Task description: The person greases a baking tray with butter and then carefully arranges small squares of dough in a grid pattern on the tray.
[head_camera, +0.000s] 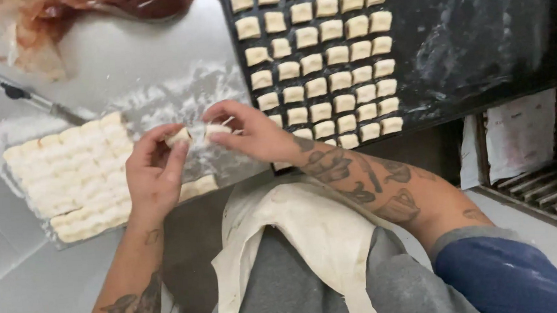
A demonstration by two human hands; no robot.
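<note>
While both hands meet above the edge of the floured table (122, 69), each pinches a small piece of dough. The left hand (154, 175) closes its fingertips on a dough piece (178, 137), and the right hand (251, 133) closes thumb and fingers on a second dough piece (216, 129); the two pieces sit just beside each other, nearly touching. Below and to the left of the hands lies a slab of cut dough squares (71, 177), dusted with flour, resting on the table. A long knife (22, 94) lies beyond the slab, its tip near the slab's far corner. To the right, a dark baking tray (479, 38) holds rows of small dough squares on its left half; its right half is bare and smeared with flour. A cream apron (317, 239) hangs under the forearms.
</note>
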